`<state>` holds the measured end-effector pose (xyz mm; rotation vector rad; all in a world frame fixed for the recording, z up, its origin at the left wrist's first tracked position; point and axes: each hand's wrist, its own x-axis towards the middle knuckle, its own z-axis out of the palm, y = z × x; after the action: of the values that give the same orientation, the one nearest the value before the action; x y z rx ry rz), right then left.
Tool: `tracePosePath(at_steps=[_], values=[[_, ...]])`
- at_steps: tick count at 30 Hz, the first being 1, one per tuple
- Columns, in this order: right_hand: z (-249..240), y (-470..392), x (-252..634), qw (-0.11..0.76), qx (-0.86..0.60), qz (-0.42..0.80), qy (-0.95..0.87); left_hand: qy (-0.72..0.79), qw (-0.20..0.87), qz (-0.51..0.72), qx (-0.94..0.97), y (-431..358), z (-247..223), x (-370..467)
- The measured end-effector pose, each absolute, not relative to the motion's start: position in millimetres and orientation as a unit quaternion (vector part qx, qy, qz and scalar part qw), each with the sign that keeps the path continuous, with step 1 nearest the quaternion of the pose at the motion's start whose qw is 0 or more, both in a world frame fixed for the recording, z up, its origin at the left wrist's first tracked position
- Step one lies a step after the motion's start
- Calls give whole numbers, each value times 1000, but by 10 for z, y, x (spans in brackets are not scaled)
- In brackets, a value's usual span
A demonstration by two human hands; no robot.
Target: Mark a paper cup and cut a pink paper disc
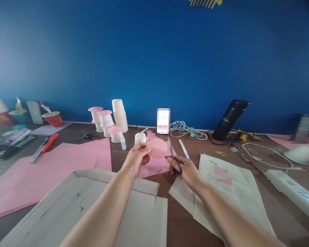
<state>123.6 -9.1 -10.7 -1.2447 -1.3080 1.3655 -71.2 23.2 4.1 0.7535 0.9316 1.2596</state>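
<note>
Between thumb and fingers, my left hand [138, 157] pinches the left edge of a round pink paper disc [158, 149]. My right hand [184, 168] grips dark-handled scissors [170, 147], whose blades point up just right of the disc. A white paper cup [140, 138] stands behind my left hand. Under the disc lies a pink paper sheet [159, 167] on the table. Farther left, white cups topped with pink discs [115, 129] stand near a small glue bottle [123, 143].
Cardboard [98, 202] lies front left, beside large pink sheets [74, 154]. Printed paper [234, 181] with pink scraps is at right. A phone [163, 120], a coiled cable [186, 129] and a black bottle [229, 120] stand along the wall. A power strip [295, 192] lies far right.
</note>
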Motion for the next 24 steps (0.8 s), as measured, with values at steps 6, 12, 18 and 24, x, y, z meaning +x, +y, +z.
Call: tracePosePath(at_steps=[6, 12, 18, 24], values=[[-121, -55, 1268, 441, -507, 554, -492, 411, 652, 547, 325, 212, 55, -700], [-90, -90, 1233, 417, -503, 562, -507, 388, 669, 554, 309, 206, 54, -690], [-69, -116, 1221, 398, -491, 561, -535, 386, 674, 551, 304, 199, 50, -689], [-88, -120, 1211, 382, -484, 543, -570, 384, 665, 552, 323, 224, 1, -693]])
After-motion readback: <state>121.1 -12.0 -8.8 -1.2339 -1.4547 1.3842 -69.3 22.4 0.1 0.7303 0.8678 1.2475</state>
